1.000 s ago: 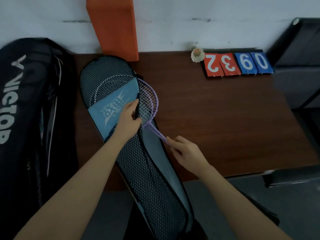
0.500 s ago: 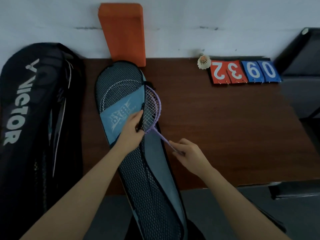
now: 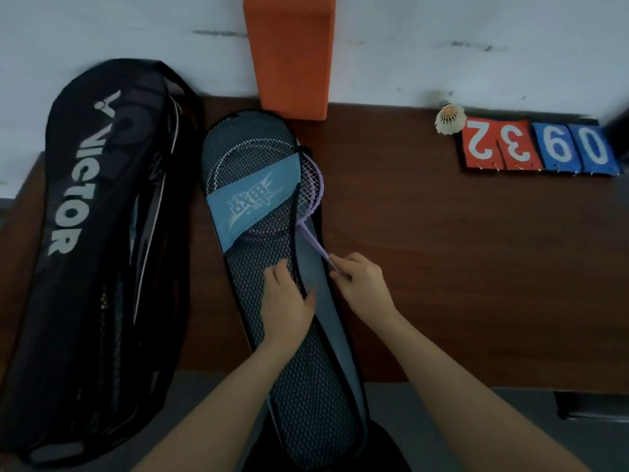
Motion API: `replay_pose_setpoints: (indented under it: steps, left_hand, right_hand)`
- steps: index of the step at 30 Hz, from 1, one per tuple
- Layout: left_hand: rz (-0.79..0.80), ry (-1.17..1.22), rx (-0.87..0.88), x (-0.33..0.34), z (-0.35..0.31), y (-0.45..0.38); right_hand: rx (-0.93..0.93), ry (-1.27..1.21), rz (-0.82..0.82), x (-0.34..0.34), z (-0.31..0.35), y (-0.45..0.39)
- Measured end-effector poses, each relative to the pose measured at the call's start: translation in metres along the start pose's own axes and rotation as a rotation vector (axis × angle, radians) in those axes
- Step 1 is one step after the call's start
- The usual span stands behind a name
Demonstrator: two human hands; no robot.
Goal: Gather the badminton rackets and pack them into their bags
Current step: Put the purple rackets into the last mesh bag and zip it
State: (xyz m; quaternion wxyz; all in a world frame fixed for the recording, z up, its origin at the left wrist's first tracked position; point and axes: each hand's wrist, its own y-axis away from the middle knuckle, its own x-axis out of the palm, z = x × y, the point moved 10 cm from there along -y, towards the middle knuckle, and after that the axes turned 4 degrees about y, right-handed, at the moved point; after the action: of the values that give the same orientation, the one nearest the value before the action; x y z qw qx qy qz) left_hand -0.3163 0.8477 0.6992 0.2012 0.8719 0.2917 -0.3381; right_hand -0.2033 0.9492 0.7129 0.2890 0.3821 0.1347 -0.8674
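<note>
A grey mesh racket bag (image 3: 238,158) with a light-blue label lies lengthwise on the brown table (image 3: 442,267). A purple racket (image 3: 311,195) is mostly inside it; part of its head and its shaft stick out along the open right edge. A white racket frame shows through the mesh near the top. My left hand (image 3: 289,301) holds the mesh flap's edge at the bag's middle. My right hand (image 3: 360,281) pinches the purple shaft just right of the opening.
A large black VICTOR bag (image 3: 85,233) lies along the left. An orange block (image 3: 289,56) leans on the wall behind the mesh bag. A shuttlecock (image 3: 449,119) and a red-and-blue score flip board (image 3: 537,148) sit at the back right.
The purple racket has slid deeper into the mesh bag. My left hand moved down from the label area to the bag's middle edge. The camera view shifted.
</note>
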Motion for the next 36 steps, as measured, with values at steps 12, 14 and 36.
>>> replay_pose_setpoints:
  steps: [12,14,36]
  left_hand:
    - [0.071,0.267,0.046,-0.016,0.014,0.002]
    - [0.086,0.255,0.045,-0.015,0.016,0.001]
    - [0.126,-0.133,-0.028,0.045,0.016,0.113]
  right_hand:
    - [0.017,-0.023,-0.004,0.047,0.011,-0.027]
    - [0.004,0.043,-0.002,0.049,0.009,-0.027]
    - [0.056,0.328,0.179,-0.009,-0.055,0.152]
